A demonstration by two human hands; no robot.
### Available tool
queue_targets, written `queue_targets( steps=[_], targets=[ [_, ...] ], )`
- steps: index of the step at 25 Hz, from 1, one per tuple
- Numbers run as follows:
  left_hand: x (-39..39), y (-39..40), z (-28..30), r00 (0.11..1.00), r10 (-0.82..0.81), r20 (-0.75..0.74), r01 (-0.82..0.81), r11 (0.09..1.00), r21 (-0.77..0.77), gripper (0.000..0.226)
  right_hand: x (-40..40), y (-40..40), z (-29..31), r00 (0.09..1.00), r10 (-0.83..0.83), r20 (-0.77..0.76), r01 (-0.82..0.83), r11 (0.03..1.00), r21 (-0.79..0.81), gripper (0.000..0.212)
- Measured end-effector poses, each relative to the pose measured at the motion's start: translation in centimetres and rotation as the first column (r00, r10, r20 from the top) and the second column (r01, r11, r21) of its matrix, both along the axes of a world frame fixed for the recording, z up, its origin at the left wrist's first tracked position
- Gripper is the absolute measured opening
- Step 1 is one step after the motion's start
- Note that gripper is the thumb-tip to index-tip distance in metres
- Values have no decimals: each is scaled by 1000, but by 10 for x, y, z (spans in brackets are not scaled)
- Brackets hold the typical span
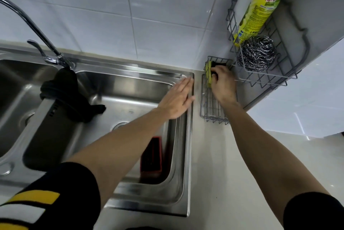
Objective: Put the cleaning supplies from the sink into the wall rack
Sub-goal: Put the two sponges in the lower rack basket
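Observation:
My right hand [221, 85] grips a yellow sponge with a black scouring side [210, 75], holding it on edge at the far end of the small lower wire basket [210, 110]. Above it, the larger wire wall rack [268, 75] holds a yellow-green dish soap bottle [258, 8] and a steel wool ball [257, 53]. My left hand [177, 99] hovers flat, fingers apart and empty, over the right rim of the steel sink [189, 155]. A red and black block-shaped item [151, 155] lies in the right sink basin, partly hidden by my left forearm.
A chrome faucet [37, 32] rises at the back left of the sink. A black cloth [65, 93] and a dark flat object [50, 134] rest across the divider between the two basins. Pale countertop [219, 164] runs to the right of the sink below the white tiled wall.

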State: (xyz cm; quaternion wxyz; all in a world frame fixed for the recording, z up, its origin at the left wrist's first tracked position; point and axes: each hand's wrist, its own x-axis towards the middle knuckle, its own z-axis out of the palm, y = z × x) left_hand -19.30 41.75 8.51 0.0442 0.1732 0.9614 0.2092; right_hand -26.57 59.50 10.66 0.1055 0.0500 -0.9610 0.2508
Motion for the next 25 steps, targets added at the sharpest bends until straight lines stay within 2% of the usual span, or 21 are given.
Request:
queue_targets(
  steps=[2,4,6,9,12,15,18,20,25],
  targets=[
    [11,-42,-2,996,77,-34,-76,997,13,64,26,-22,5,983,64,-174,-71,997,-35,27],
    [31,-97,-8,987,152,-61,-151,988,17,67,54,-57,4,968,138,-208,-155,986,-69,23],
    [58,-157,-18,972,223,-75,-225,974,-14,70,83,-98,-9,974,194,-113,-206,972,-109,22],
    [108,-241,-33,940,335,-64,-341,932,-125,60,124,-163,-44,955,291,51,-276,940,-199,20],
    [156,-312,-47,907,417,-65,-420,880,-222,58,156,-227,-90,881,347,321,-264,924,-275,16],
    [190,-358,-57,885,464,-36,-450,836,-314,65,187,-282,-134,768,251,590,-154,965,-210,18],
    [206,-373,-69,886,463,20,-430,838,-335,71,205,-311,-161,646,102,757,-67,995,-77,32],
    [212,-376,-78,893,450,20,-413,834,-366,71,208,-322,-172,570,56,820,-46,998,-36,45],
    [217,-378,-87,887,460,-33,-430,800,-419,70,210,-335,-194,487,-42,873,-35,997,67,59]
  ],
)
